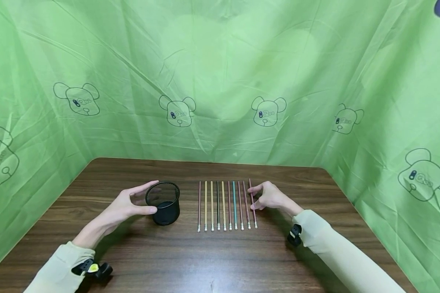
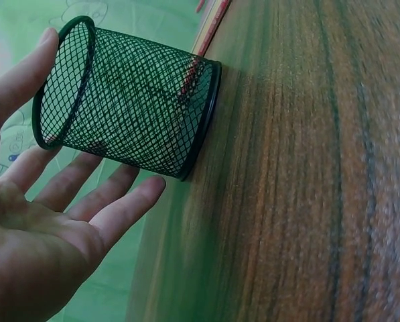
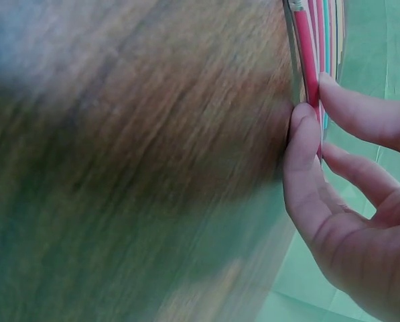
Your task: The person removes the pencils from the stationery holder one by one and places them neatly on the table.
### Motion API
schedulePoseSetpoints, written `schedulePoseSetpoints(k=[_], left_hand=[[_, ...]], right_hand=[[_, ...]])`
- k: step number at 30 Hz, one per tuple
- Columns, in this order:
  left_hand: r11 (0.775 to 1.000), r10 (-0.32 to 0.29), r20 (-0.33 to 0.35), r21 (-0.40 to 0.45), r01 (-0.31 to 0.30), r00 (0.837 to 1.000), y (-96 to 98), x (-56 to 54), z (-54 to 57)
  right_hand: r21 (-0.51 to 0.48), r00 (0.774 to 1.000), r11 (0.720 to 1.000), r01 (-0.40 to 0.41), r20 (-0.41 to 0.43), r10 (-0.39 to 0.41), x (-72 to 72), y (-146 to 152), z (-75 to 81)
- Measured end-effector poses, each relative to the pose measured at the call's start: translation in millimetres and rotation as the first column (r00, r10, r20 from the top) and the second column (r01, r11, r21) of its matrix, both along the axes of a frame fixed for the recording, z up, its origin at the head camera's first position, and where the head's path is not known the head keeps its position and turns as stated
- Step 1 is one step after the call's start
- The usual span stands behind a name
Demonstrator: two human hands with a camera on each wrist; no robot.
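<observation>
A black mesh pencil cup (image 1: 166, 213) stands upright on the wooden table, left of a row of pencils. My left hand (image 1: 126, 205) is around its left side, thumb and index finger spread at the rim. In the left wrist view the cup (image 2: 143, 100) lies in front of the hand (image 2: 59, 228), whose other fingers stretch loosely along it. My right hand (image 1: 271, 197) pinches the rightmost pink pencil (image 1: 255, 219), which slants slightly. In the right wrist view the fingers (image 3: 303, 157) and thumb close on this red-pink pencil (image 3: 307, 60) low against the table.
Several pencils lie side by side, eraser ends toward me: yellow (image 1: 206, 203), black (image 1: 218, 203), blue (image 1: 234, 203) and pink ones. Green cloth (image 1: 220, 81) with bear drawings hangs behind and beside the brown table (image 1: 190, 260).
</observation>
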State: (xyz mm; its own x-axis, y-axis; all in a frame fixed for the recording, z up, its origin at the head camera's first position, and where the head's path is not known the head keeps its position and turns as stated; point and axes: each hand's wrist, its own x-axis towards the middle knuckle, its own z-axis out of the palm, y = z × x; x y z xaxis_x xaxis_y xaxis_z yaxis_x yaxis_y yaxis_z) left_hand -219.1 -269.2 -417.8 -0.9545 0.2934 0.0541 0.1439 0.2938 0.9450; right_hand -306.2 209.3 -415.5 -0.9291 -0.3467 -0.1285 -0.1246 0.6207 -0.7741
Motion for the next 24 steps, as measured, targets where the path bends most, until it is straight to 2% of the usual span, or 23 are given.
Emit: schedulePoseSetpoints(k=[10,17,24], left_hand=[[0.999,-0.018,-0.004,0.034,0.018,1.000,0.7,0.8,-0.2],[1.000,-0.009,-0.008,0.019,0.010,1.000,1.1,1.5,0.9],[1.000,-0.003,-0.005,-0.001,0.003,1.000,1.0,1.5,2.2]], right_hand=[[0.063,1.000,0.998,-0.003,-0.014,0.004,-0.7,-1.8,0.6],[0.116,0.999,0.993,0.000,-0.039,0.005,-2.6,-2.0,-1.9],[0.115,1.000,0.993,0.012,-0.027,-0.009,-4.1,-2.4,-4.6]])
